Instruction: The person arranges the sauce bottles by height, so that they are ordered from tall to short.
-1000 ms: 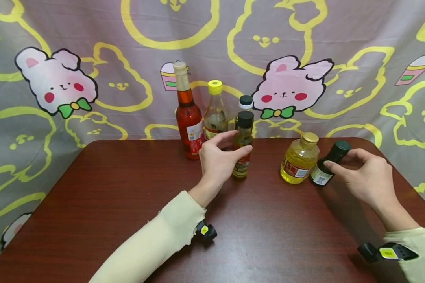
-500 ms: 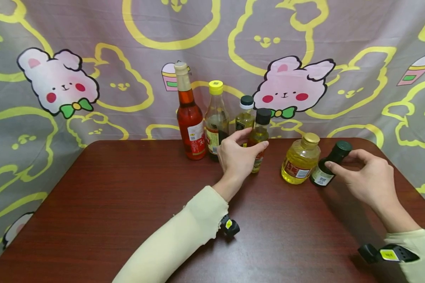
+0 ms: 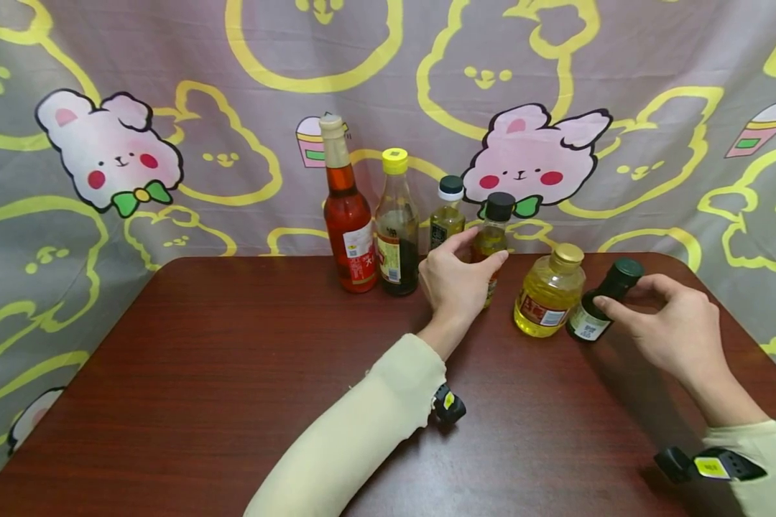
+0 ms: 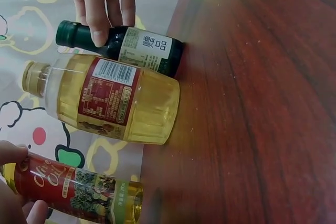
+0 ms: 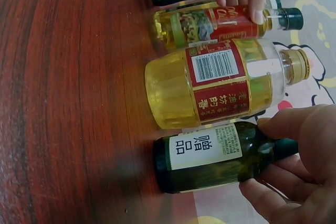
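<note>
My left hand (image 3: 455,281) grips a slim olive oil bottle (image 4: 71,187) with a black cap and red label, upright at the back of the table. Whether its base touches the tabletop I cannot tell. My right hand (image 3: 675,327) holds a small dark green bottle (image 5: 210,156) by its neck, between thumb and fingers. A white label with printed characters faces out from it. Between the two hands stands a squat, gold-capped bottle of yellow oil (image 3: 544,301), close beside the dark green bottle.
Left of my left hand stand a tall red bottle (image 3: 352,244) and a yellow-capped bottle of dark liquid (image 3: 397,251). A green-capped bottle (image 3: 448,215) is partly hidden behind my hand. The brown table (image 3: 233,388) ends at a patterned cloth (image 3: 233,86).
My left hand has carried the olive oil bottle to the right, nearer the gold-capped bottle, uncovering the yellow-capped and green-capped bottles. My right hand and the dark green bottle have stayed in place.
</note>
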`<state>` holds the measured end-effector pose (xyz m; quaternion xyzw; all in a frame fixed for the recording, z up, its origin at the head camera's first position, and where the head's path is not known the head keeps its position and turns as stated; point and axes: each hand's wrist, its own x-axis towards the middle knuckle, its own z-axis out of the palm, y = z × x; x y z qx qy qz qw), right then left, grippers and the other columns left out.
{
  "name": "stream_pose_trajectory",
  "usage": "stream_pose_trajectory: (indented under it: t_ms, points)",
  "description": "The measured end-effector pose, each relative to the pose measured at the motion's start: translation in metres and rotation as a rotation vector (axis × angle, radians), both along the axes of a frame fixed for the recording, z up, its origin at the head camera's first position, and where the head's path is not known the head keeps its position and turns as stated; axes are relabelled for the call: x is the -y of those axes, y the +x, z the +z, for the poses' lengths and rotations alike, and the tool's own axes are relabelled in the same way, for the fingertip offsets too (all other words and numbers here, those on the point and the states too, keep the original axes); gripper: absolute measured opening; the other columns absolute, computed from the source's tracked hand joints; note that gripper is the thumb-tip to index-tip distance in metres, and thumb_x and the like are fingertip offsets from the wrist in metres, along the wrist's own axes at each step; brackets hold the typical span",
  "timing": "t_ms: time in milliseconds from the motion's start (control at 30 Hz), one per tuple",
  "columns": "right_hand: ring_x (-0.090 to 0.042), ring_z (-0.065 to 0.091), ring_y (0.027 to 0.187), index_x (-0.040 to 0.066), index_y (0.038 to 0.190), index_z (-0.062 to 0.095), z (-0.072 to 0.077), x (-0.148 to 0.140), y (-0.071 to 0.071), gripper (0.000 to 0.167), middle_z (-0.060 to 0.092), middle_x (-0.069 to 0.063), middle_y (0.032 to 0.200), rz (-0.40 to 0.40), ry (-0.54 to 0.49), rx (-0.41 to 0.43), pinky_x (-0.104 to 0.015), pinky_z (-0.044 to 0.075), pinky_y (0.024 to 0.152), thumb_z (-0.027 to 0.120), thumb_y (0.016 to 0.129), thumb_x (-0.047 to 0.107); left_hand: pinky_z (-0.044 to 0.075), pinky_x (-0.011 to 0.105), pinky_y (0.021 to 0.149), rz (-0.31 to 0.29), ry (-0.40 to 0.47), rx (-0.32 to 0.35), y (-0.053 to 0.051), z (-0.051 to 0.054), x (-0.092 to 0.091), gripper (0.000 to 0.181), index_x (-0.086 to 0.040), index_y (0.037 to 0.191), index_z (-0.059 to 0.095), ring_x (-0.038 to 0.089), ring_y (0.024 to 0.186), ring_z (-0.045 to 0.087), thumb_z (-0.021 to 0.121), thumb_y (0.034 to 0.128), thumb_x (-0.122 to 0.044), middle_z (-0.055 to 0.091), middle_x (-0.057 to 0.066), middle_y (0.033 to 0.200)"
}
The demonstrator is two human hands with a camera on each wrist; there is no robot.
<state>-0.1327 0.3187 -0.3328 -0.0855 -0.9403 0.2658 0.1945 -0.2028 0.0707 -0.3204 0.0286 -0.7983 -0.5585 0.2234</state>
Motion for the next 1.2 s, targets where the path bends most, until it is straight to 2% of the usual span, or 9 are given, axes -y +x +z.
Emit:
stream_pose_trajectory:
  t_ms: [133, 333, 467, 633, 900, 1200]
  points:
    - [-0.016, 0.053, 0.088, 0.002, 0.111, 0.071, 0.000, -0.001, 0.000, 0.046, 0.077, -0.025, 0.104, 0.002, 0.007, -0.009, -0.026, 0.036, 0.062, 0.085, 0.090, 0.041, 0.056, 0.033, 0.083, 0.002, 0.004, -0.011, -0.004, -0.003, -0.004, 0.047, -0.030, 0.120, 0.082, 0.011, 0.097, 0.076, 0.097, 0.0767, -0.040, 0.084, -0.007, 0.104]
    - [0.006, 0.044, 0.080, 0.003, 0.110, 0.072, 0.000, -0.002, 0.001, 0.045, 0.077, -0.025, 0.103, 0.010, 0.005, -0.018, -0.025, 0.036, 0.061, 0.085, 0.089, 0.041, 0.056, 0.034, 0.085, 0.003, -0.003, -0.034, -0.010, -0.010, -0.009, 0.044, -0.027, 0.120, 0.082, 0.013, 0.097, 0.076, 0.095, 0.0790, -0.038, 0.084, -0.005, 0.105]
    - [0.013, 0.040, 0.077, 0.004, 0.108, 0.072, 0.001, -0.003, 0.002, 0.044, 0.077, -0.025, 0.103, 0.011, 0.005, -0.025, -0.025, 0.036, 0.062, 0.085, 0.089, 0.041, 0.057, 0.034, 0.086, -0.003, -0.024, -0.067, -0.012, -0.013, -0.011, 0.043, -0.025, 0.121, 0.082, 0.016, 0.099, 0.076, 0.094, 0.0814, -0.035, 0.083, -0.003, 0.107]
    - [0.015, 0.040, 0.077, 0.004, 0.107, 0.072, 0.001, -0.003, 0.002, 0.044, 0.077, -0.025, 0.103, 0.011, 0.001, -0.027, -0.025, 0.036, 0.062, 0.085, 0.088, 0.041, 0.058, 0.036, 0.088, 0.005, -0.025, -0.077, -0.011, -0.013, -0.013, 0.043, -0.022, 0.123, 0.081, 0.019, 0.101, 0.076, 0.093, 0.0831, -0.032, 0.083, -0.001, 0.110]
    - [0.017, 0.040, 0.077, 0.004, 0.108, 0.072, 0.001, -0.003, 0.002, 0.044, 0.078, -0.025, 0.103, 0.014, -0.002, -0.022, -0.024, 0.037, 0.062, 0.085, 0.089, 0.041, 0.061, 0.032, 0.092, 0.001, 0.005, -0.047, -0.013, -0.012, -0.019, 0.043, -0.019, 0.128, 0.079, 0.020, 0.110, 0.076, 0.090, 0.0871, -0.027, 0.081, -0.001, 0.121]
    - [0.017, 0.040, 0.080, 0.003, 0.110, 0.072, 0.001, -0.002, 0.003, 0.045, 0.077, -0.026, 0.106, 0.011, -0.012, -0.017, -0.026, 0.037, 0.063, 0.084, 0.090, 0.042, 0.060, 0.031, 0.100, 0.022, -0.019, -0.033, -0.016, -0.009, -0.024, 0.043, -0.018, 0.131, 0.077, 0.018, 0.119, 0.075, 0.088, 0.0892, -0.023, 0.079, -0.001, 0.126]
